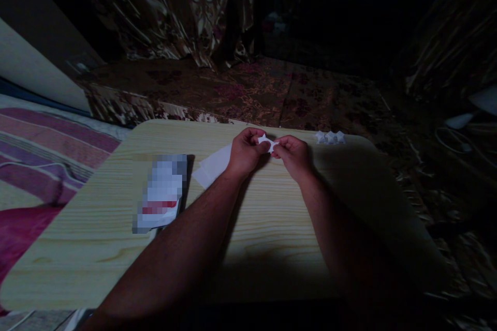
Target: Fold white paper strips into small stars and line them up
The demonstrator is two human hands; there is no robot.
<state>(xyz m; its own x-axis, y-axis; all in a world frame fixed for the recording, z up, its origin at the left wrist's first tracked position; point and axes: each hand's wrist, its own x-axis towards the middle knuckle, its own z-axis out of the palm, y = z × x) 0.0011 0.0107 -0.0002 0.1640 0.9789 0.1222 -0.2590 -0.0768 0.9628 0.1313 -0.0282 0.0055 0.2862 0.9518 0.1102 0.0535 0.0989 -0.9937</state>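
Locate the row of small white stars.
In the head view, the stars sit near the far edge of the table, to the right of the right hand.

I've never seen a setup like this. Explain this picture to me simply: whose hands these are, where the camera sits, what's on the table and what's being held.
There is no machine here, only a person's two bare hands: the left grip and the right grip. The single picture comes from a camera worn on that person's head, looking forward and down, so the forearms reach in from the bottom.

On the pale wooden table, white paper lies beside the left grip. Farther left is an object blurred into squares, so I can't say what it is. Three small white star-like pieces sit in a row near the far edge, on the right.

Between the fingertips of both hands is a small white piece with pointed tips.
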